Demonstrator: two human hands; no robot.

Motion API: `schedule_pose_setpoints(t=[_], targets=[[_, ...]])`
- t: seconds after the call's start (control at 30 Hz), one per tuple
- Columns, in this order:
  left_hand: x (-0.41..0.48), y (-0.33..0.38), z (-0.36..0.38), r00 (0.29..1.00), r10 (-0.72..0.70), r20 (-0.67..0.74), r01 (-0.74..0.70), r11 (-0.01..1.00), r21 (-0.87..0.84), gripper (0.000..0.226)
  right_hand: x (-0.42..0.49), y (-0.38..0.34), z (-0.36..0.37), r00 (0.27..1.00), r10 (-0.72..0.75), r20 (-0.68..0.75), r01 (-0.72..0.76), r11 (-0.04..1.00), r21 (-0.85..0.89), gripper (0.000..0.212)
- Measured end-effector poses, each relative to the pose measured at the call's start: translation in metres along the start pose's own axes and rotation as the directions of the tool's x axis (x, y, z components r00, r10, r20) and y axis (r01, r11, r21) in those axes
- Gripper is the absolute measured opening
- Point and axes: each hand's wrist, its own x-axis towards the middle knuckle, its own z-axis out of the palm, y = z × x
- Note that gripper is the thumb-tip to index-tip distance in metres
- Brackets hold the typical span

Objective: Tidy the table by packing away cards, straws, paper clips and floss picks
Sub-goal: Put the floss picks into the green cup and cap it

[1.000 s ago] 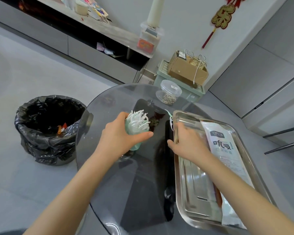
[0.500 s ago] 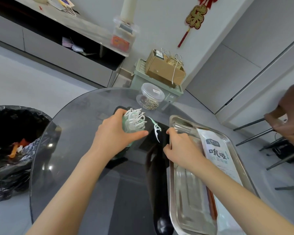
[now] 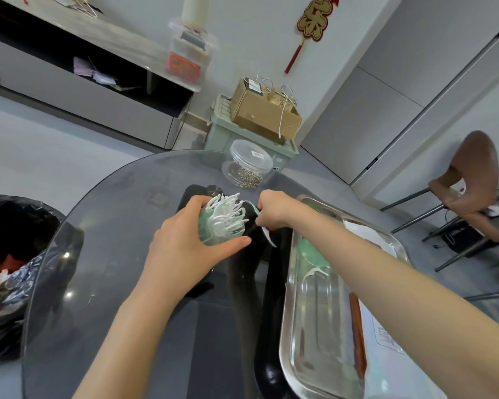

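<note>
"Head view, from your left: your left hand has its grip wrapped round the green tub, over the worktop. Why?"

"To steady it, I'd judge. Your right hand has its grip pinching one floss pick just beside the rim, and you look ready to feed it in."

"And your containers?"

"Your tub is crammed with floss picks standing on end. Behind it, the clear jar, lid on, holds the paper clips. At your right, the metal tray carries a printed packet, probably the straws."
</note>
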Motion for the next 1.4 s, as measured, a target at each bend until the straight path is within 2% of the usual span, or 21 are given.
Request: schedule_pose_setpoints(t=[0.13, 0.23, 0.33, 0.4, 0.5, 0.57, 0.63, 0.7, 0.83, 0.97, 1.2, 1.3, 1.4], targets=[[0.000, 0.001, 0.000, 1.000, 0.002, 0.008, -0.002, 1.000, 0.012, 0.058, 0.002, -0.001, -0.001, 0.997, 0.027, 0.067, -0.038, 0.983, 0.182, 0.025], [-0.001, 0.002, 0.000, 1.000, -0.002, 0.006, 0.002, 1.000, 0.008, 0.059, 0.002, -0.003, 0.002, 0.998, 0.033, 0.055, -0.042, 0.981, 0.188, 0.025], [-0.002, 0.002, 0.000, 1.000, -0.008, 0.007, 0.008, 1.000, -0.003, 0.058, 0.000, -0.002, 0.008, 0.999, 0.028, 0.046, -0.039, 0.966, 0.256, 0.014], [-0.004, 0.002, 0.000, 1.000, -0.008, 0.004, 0.008, 1.000, -0.015, 0.057, -0.001, 0.002, 0.010, 0.998, 0.024, 0.063, -0.046, 0.925, 0.376, 0.027], [-0.007, 0.002, 0.000, 1.000, -0.012, -0.013, 0.011, 0.999, -0.046, 0.055, -0.005, 0.008, 0.004, 1.000, 0.011, -0.020, 0.001, 0.845, 0.535, 0.007], [-0.009, 0.002, 0.000, 0.999, -0.020, -0.028, 0.018, 0.997, -0.071, 0.055, -0.007, 0.009, -0.003, 0.995, -0.032, -0.093, 0.082, 0.792, 0.604, 0.010], [-0.009, 0.002, -0.001, 0.999, -0.023, -0.046, 0.019, 0.996, -0.091, 0.056, -0.009, 0.007, -0.005, 0.992, -0.083, -0.098, 0.126, 0.755, 0.643, 0.012], [-0.009, 0.001, -0.002, 0.998, -0.024, -0.066, 0.017, 0.994, -0.107, 0.056, -0.007, 0.003, 0.001, 0.986, -0.143, -0.081, 0.162, 0.775, 0.611, 0.013], [-0.007, 0.002, -0.003, 0.996, -0.030, -0.082, 0.019, 0.990, -0.137, 0.056, -0.009, 0.002, 0.008, 0.975, -0.183, -0.127, 0.219, 0.890, 0.399, 0.027], [-0.006, 0.002, -0.004, 0.996, -0.019, -0.082, 0.009, 0.992, -0.123, 0.059, -0.016, 0.005, 0.002, 0.990, -0.141, 0.012, 0.136, 0.974, 0.183, 0.052], [-0.004, 0.000, -0.003, 0.996, -0.005, -0.086, -0.003, 0.996, -0.094, 0.059, -0.017, -0.001, -0.002, 0.966, -0.201, 0.163, 0.174, 0.971, 0.163, 0.024], [-0.004, 0.000, -0.003, 0.997, -0.008, -0.079, 0.000, 0.995, -0.102, 0.063, -0.017, -0.006, -0.003, 0.960, -0.205, 0.193, 0.185, 0.976, 0.117, 0.029], [-0.005, 0.001, -0.003, 0.997, -0.007, -0.078, -0.002, 0.994, -0.113, 0.068, -0.019, -0.007, -0.001, 0.967, -0.199, 0.162, 0.177, 0.975, 0.136, 0.030]])
